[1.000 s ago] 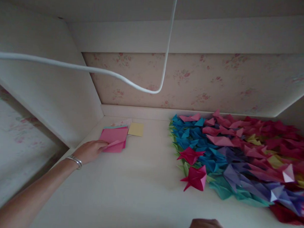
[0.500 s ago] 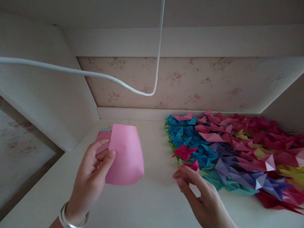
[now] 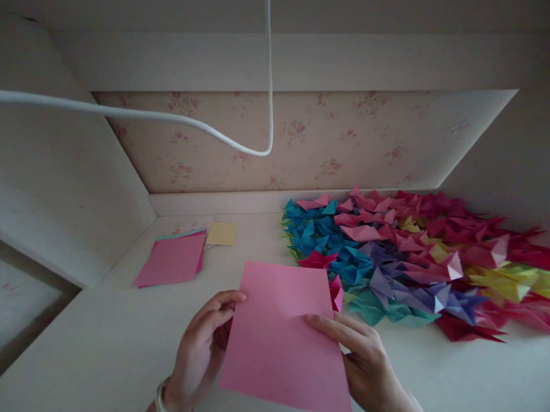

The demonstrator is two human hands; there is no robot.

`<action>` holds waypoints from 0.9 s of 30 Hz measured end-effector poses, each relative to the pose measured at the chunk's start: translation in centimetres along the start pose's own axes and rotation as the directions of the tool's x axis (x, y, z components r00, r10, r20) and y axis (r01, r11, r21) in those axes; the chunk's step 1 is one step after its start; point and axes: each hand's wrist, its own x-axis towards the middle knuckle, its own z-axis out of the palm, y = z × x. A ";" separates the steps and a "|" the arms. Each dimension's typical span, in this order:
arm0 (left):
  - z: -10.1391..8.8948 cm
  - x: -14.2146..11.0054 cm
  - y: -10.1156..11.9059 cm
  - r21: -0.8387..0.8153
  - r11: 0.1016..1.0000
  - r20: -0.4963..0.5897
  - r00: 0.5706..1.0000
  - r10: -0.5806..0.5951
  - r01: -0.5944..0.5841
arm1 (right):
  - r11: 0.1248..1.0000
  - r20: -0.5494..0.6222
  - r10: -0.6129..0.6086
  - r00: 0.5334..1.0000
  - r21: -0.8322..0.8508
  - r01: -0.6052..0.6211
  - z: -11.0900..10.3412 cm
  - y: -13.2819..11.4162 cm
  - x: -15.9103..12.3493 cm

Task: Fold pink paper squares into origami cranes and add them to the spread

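Observation:
A flat pink paper square (image 3: pixel 283 338) is held up over the white desk (image 3: pixel 93 356) in front of me. My left hand (image 3: pixel 202 350), with a silver bracelet at the wrist, grips the sheet's left edge, thumb on top. My right hand (image 3: pixel 364 359) pinches its right edge, fingers partly behind the sheet. A stack of pink paper sheets (image 3: pixel 172 264) lies at the back left of the desk, with a yellow sheet (image 3: pixel 222 233) beside it.
A large pile of folded origami pieces (image 3: pixel 404 255) in blue, pink, purple, red and yellow covers the right of the desk. A white cable (image 3: pixel 183 123) hangs in a loop overhead. Floral wallpaper (image 3: pixel 295 140) backs the alcove; a white side wall stands at the left.
My left hand lifted one pink sheet off the stack and brought it to the middle. My right hand rose from the bottom edge and took hold of the sheet's right side.

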 end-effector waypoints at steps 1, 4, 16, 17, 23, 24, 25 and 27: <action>-0.2 0.0 -0.1 -0.010 1.000 0.035 0.999 -0.016 0.016 | 1.000 0.004 0.019 1.000 0.022 -0.019 0.0 0.1 -0.1; -0.8 0.0 -0.2 0.145 0.984 0.162 0.984 0.078 -0.102 | 0.995 0.036 0.071 0.997 0.067 -0.073 -0.1 0.3 -0.4; -0.6 0.2 -0.1 0.107 0.952 0.411 0.884 0.221 -0.288 | 0.974 0.101 0.107 0.989 0.190 -0.124 -0.7 1.1 0.2; -0.6 0.3 -0.2 0.118 0.948 0.420 0.880 0.222 -0.296 | 0.972 0.100 0.114 0.988 0.193 -0.132 -0.7 1.3 0.2; -1.6 1.0 -0.7 0.146 0.900 0.440 0.841 0.314 -0.412 | 0.979 0.111 0.099 0.989 0.169 -0.118 -1.0 1.7 0.3; -1.7 1.1 -0.7 0.156 0.884 0.442 0.832 0.336 -0.440 | 0.980 0.128 0.095 0.987 0.162 -0.115 -1.1 1.6 0.4; -1.8 1.1 -0.8 0.167 0.875 0.440 0.829 0.346 -0.454 | 0.981 0.147 0.098 0.984 0.155 -0.120 -1.2 1.4 0.5; -1.7 1.0 -0.8 0.187 0.885 0.417 0.850 0.322 -0.426 | 0.971 0.196 0.138 0.971 0.164 -0.171 -1.3 0.9 0.6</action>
